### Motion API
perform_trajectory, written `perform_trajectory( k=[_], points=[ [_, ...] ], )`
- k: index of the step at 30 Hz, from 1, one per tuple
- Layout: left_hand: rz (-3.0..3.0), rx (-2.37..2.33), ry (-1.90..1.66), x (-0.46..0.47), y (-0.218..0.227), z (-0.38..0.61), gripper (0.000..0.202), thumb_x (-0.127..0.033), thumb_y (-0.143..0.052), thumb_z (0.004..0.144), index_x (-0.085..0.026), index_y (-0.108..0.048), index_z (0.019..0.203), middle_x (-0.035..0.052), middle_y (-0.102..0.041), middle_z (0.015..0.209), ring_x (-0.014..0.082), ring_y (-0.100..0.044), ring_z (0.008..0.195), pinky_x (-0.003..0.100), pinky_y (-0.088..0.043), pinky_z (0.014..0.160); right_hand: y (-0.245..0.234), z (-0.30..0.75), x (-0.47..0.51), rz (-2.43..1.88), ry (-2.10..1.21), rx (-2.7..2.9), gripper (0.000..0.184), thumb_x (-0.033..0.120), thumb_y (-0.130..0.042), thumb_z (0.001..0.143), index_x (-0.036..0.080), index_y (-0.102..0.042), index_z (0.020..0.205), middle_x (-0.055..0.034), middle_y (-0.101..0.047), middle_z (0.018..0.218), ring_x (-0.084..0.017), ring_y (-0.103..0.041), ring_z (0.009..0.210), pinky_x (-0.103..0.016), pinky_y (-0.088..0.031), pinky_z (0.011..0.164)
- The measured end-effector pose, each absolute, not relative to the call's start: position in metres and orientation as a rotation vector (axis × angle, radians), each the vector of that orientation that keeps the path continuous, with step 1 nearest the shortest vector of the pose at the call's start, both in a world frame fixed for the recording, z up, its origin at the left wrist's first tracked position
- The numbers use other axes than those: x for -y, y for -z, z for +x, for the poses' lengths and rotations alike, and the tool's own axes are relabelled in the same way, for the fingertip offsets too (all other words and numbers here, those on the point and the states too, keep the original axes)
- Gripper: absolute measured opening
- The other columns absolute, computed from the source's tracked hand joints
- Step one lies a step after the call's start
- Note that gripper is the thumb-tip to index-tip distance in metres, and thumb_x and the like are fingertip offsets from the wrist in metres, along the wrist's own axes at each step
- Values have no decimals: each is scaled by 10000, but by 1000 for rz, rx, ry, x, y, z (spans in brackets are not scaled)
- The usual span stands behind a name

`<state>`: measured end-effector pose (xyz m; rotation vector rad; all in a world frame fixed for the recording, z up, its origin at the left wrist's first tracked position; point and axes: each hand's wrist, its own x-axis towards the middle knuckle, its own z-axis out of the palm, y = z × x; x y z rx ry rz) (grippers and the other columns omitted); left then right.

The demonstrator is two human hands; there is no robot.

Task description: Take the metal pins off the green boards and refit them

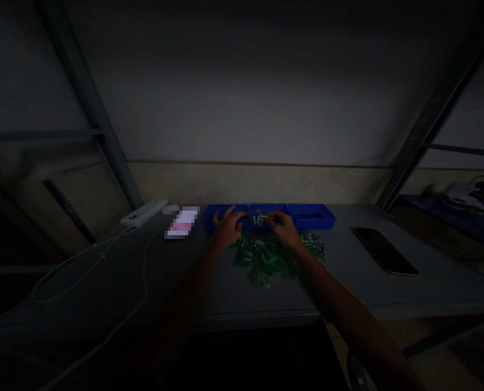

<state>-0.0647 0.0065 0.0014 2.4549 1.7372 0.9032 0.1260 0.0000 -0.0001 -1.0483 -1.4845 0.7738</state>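
Three blue bins stand in a row at the back of the grey table. My left hand (228,227) is over the front of the left blue bin (210,218), its fingers spread and nothing visible in them. At the middle blue bin (280,208), which holds several small pale cylindrical pieces (259,219), my right hand (283,227) has its fingertips pinched together. What they hold is too small and dark to make out. Below both hands lie green plastic bags (262,260) with more pale pieces. Thin shiny metal pieces (318,247) lie at the pile's right side.
The right blue bin (313,216) stands beside the middle one. A dark tablet or phone (384,251) lies to the right. On the left are a lit phone (182,222), a white power bank (144,213) and a trailing white cable (145,271). Metal posts frame the table (177,293).
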Motion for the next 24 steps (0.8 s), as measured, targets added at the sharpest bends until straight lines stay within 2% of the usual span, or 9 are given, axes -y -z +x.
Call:
perform_trajectory(
  k=[5,7,10,13,16,21,24],
  points=[
    [2320,-1685,-1350,-6,-11,-62,225,-172,-455,812,-186,-637,943,61,-673,1003,206,-547,1045,373,-393,927,-6,148,-8,-997,-720,1181,237,371,-580,626,185,-516,759,41,-467,649,-118,-453,615,-245,-373,599],
    [2258,-1587,-1404,-5,-14,-59,220,-194,-441,829,-182,-639,924,45,-693,885,180,-595,921,318,-436,865,-6,155,-11,-976,-693,1122,226,356,-599,617,194,-488,728,48,-451,642,-113,-446,600,-238,-371,576],
    [2183,-1532,-1342,-1,-13,-55,225,-220,-429,845,-191,-637,927,20,-694,779,164,-623,804,290,-466,790,-2,154,-10,-954,-639,1181,227,342,-621,625,199,-452,678,50,-444,635,-108,-442,596,-237,-377,586],
    [2269,-1658,-1275,1,-9,-54,198,-237,-457,836,-190,-645,874,42,-693,857,191,-610,861,319,-454,821,1,142,-6,-971,-613,1303,218,366,-604,677,197,-472,713,36,-483,664,-116,-470,620,-244,-394,612],
    [2388,-1823,-1225,-4,-9,-56,197,-257,-484,825,-184,-638,923,64,-673,978,233,-570,976,362,-424,876,2,136,-2,-1034,-523,1401,198,382,-558,733,196,-493,757,9,-539,709,-140,-517,672,-262,-419,648],
    [2466,-1770,-890,-33,-28,-60,274,-193,-406,853,-200,-615,1030,55,-671,1046,193,-598,979,295,-434,861,-1,166,-9,-1250,-160,1369,184,362,-483,768,188,-515,816,-57,-611,793,-190,-565,756,-322,-433,734],
    [2438,-1785,-697,-49,-39,-58,284,-194,-410,846,-179,-626,1030,84,-677,1037,201,-617,957,288,-437,839,-1,196,-17,-1430,-55,1288,198,355,-448,777,181,-500,856,-96,-620,848,-212,-573,802,-330,-426,749]
  ],
)
